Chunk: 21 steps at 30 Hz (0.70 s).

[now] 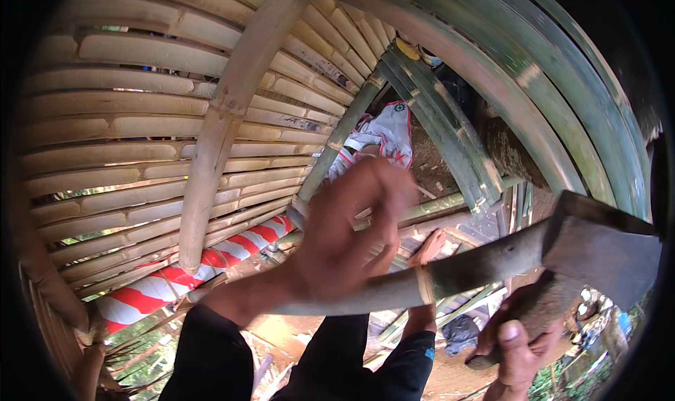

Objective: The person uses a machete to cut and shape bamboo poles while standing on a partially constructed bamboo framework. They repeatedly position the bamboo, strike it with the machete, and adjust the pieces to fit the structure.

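My left hand (358, 221) is in the middle of the view, above a greyish bamboo pole (478, 260). Its fingers look curled, but motion smears them, and I cannot tell whether they hold anything. At the lower right, my right hand (520, 348) grips the wooden handle of a hatchet (598, 250), thumb along the grip. The hatchet's broad dark head overlaps the right end of the pole; whether the two touch I cannot tell. My left forearm crosses over the pole's left part.
A bamboo slat wall (126, 126) with an upright post (211, 148) stands left. Red-and-white wrapping covers a rail (197, 271). Green bamboo strips (548, 84) arch overhead at right. A white sack (390, 130) lies beyond my hand; a bare foot (430, 246) is below.
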Each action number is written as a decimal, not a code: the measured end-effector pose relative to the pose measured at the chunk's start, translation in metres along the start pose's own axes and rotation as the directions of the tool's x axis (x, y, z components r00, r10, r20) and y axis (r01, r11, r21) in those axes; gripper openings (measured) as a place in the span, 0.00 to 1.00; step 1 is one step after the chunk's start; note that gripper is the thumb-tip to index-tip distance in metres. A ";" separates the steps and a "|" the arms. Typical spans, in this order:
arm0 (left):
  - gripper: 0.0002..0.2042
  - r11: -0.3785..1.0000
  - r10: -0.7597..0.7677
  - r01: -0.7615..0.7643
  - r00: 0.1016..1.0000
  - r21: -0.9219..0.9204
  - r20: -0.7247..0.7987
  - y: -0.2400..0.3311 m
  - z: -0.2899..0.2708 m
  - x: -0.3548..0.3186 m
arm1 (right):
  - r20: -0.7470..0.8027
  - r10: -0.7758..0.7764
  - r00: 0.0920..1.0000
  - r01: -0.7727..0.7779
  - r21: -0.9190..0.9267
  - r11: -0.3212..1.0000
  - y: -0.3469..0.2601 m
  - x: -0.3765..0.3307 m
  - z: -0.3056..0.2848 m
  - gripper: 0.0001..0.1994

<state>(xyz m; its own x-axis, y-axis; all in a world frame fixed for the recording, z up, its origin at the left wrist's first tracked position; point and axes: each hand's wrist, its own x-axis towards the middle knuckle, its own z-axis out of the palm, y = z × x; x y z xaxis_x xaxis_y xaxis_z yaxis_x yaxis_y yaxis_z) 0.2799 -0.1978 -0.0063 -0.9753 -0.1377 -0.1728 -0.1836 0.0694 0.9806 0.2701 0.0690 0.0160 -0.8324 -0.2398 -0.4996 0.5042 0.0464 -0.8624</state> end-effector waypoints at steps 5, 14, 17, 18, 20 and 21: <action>0.06 0.954 0.049 -0.152 0.929 -0.257 -0.368 -0.024 -0.130 0.111 | 0.050 -0.138 0.989 0.141 -0.053 0.989 -0.034 0.040 0.023 0.23; 0.02 0.849 0.522 -0.381 0.712 0.366 -0.470 -0.068 -0.226 0.245 | 0.161 -0.214 0.964 0.242 -0.180 0.953 -0.062 0.097 0.069 0.20; 0.04 0.827 0.545 -0.366 0.706 0.426 -0.452 -0.070 -0.221 0.260 | 0.102 -0.187 0.977 0.205 -0.218 0.954 -0.083 0.110 0.092 0.23; 0.04 0.826 0.531 -0.307 0.705 0.473 -0.470 -0.070 -0.219 0.260 | 0.115 -0.198 0.973 0.219 -0.223 0.950 -0.086 0.115 0.096 0.23; 0.06 0.825 0.531 -0.288 0.691 0.487 -0.491 -0.069 -0.215 0.261 | 0.124 -0.213 0.969 0.237 -0.235 0.943 -0.092 0.123 0.105 0.22; 0.07 0.823 0.546 -0.322 0.675 0.467 -0.497 -0.074 -0.219 0.260 | 0.135 -0.202 0.970 0.230 -0.241 0.943 -0.095 0.127 0.115 0.21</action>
<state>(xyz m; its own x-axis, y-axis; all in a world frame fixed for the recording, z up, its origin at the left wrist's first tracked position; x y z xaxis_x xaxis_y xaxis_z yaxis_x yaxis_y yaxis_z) 0.0666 -0.4553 -0.1036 -0.6971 -0.5460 0.4647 0.1051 0.5633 0.8195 0.1434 -0.0767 0.0438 -0.8781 -0.3730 -0.2996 0.2290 0.2221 -0.9477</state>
